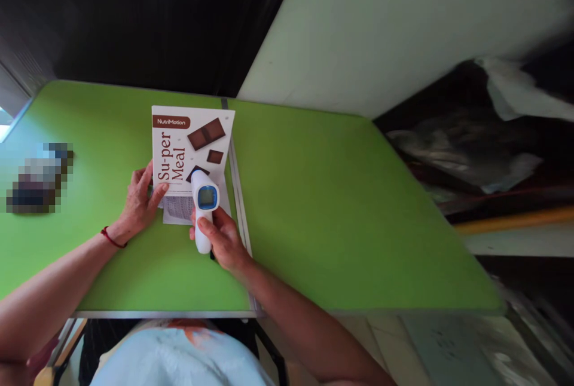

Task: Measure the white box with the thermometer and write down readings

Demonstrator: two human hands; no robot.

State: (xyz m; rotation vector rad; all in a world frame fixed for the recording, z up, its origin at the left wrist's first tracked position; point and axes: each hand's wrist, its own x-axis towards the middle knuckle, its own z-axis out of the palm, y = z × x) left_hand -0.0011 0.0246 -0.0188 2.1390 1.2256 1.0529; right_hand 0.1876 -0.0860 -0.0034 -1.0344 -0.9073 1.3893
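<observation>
My left hand (141,198) grips the lower left edge of a white box (188,150), thumb on the front and fingers behind. The box reads "NutriMotion Su-per Meal" and carries pictures of chocolate pieces. From its lower end a printed flap or sheet (177,210) sticks out; I cannot tell which. In my right hand (222,236) is a white infrared thermometer (204,213) with a blue-rimmed screen, its handle wrapped by the fingers. The thermometer's head overlaps the box's lower right part in view; whether they touch cannot be seen.
Beneath everything is a green folding table (341,213) with a grey seam down its middle. A blurred-out object (40,180) lies at the left. A dark panel and a pale wall (359,33) stand behind. Plastic-wrapped items (466,141) sit on a shelf at the right.
</observation>
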